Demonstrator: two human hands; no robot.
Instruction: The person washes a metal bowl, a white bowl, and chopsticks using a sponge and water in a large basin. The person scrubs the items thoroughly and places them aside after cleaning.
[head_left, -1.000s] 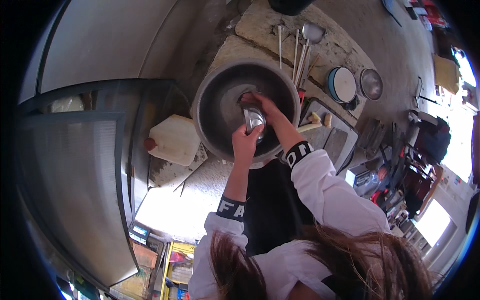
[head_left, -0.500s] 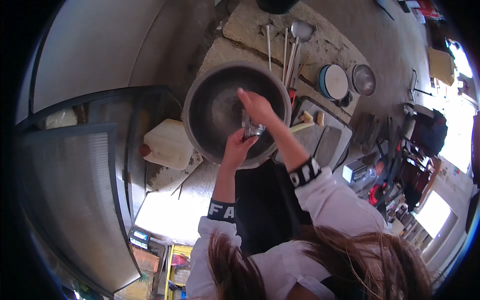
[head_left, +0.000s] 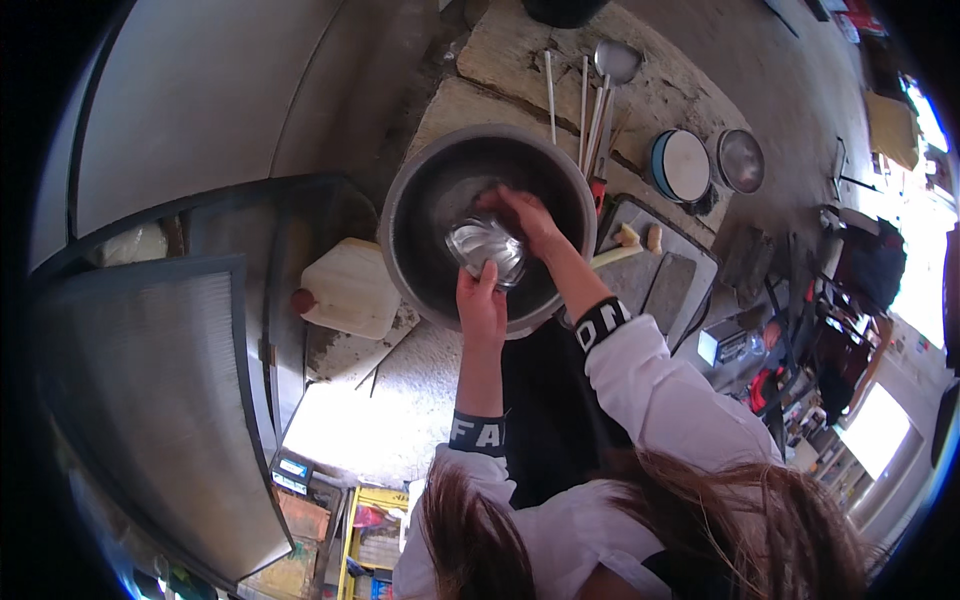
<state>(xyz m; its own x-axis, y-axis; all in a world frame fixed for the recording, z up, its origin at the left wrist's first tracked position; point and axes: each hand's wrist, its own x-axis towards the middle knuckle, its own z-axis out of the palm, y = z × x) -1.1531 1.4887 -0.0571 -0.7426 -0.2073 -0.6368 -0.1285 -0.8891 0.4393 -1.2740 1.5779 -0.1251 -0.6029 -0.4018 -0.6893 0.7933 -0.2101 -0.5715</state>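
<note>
A large grey metal basin stands in front of me. Inside its rim, my left hand grips the near edge of a small shiny metal bowl with a fluted surface, the thumb lying on it. The bowl is tilted, its fluted side facing up toward me. My right hand is at the bowl's far right edge, its fingers curled toward the rim and smeared by motion. Whether those fingers grip the bowl or only rub it, I cannot tell.
Right of the basin, a cutting board holds pale vegetable pieces. Beyond lie a ladle, long sticks, a white-and-blue enamel bowl and a metal bowl. A plastic jug with a red cap lies at the left.
The small metal bowl has turned from nearly edge-on to show its broad fluted side. My right hand has moved from above it to its far right edge.
</note>
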